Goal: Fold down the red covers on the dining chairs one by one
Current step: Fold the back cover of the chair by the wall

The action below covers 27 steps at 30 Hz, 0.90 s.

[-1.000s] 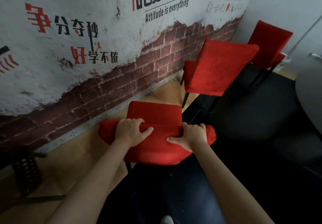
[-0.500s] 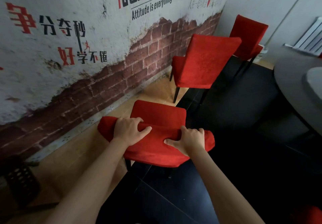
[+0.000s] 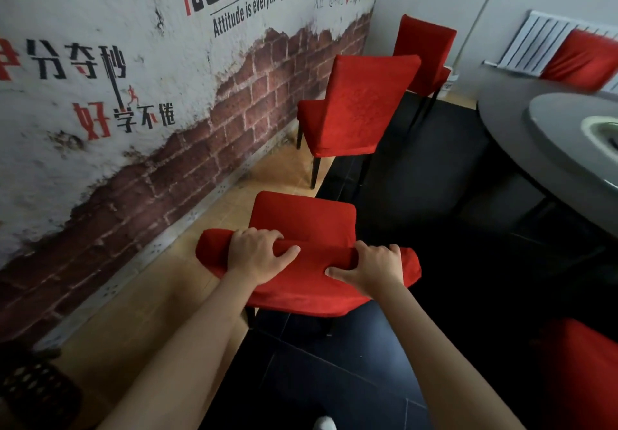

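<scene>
Head view, nearest chair: the nearest chair (image 3: 302, 218) stands in the lower middle, seat toward the wall, its back toward the camera.
Head view, red cover: the red cover (image 3: 301, 282) wraps the seat and the back; along the top of the back it bulges into a thick padded roll.
Head view, left hand: the left hand (image 3: 257, 255) grips the left part of that roll, fingers curled over the far side, thumb stretched along the near face.
Head view, right hand: the right hand (image 3: 371, 269) grips the right part of the roll, fingers curled over the top, thumb pointing toward the other hand; the two hands are apart.
Head view, second chair: a second chair (image 3: 357, 108) in red cloth stands farther along the wall, back upright.
Head view, third chair: a third chair (image 3: 426, 54) stands just behind it, near the corner.
Head view, wall: the mural wall (image 3: 133, 95) shows painted brick and the words "Attitude is everything".
Head view, table: a round grey table (image 3: 521, 128) fills the right side.
Head view, radiator: a white radiator (image 3: 538, 41) hangs behind the table, red cloth in front of it.
Head view, floor: dark tiles (image 3: 334, 379) under the arms, tan tiles along the wall.
</scene>
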Available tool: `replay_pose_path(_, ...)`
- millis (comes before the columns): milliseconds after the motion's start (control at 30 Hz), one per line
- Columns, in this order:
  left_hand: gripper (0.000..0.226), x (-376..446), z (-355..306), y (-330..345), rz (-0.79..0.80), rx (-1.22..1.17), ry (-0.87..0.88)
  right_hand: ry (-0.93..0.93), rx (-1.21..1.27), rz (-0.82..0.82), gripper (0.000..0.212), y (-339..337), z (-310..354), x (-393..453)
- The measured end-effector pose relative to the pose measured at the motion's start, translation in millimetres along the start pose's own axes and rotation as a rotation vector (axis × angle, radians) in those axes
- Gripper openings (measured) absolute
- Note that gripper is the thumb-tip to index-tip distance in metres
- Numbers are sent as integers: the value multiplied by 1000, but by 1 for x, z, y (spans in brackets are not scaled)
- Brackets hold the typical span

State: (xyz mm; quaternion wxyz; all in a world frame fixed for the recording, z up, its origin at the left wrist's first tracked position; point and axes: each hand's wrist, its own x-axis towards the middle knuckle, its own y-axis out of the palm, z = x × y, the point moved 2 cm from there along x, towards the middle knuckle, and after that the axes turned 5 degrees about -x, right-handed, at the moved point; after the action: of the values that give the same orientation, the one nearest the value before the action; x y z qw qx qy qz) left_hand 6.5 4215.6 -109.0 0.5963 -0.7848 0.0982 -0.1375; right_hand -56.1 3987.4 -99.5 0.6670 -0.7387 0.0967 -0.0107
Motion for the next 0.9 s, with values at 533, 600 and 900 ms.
replay_pose_path(533,65,-21,27,-8,1,-34,103,140,64,22,85,4,45,-61)
replay_pose_path(600,70,-24,28,-10,3,-26,104,142,57,20,85,5,47,-64)
replay_pose_path(900,71,-32,37,-12,21,-32,180,222,51,33,94,5,60,-80)
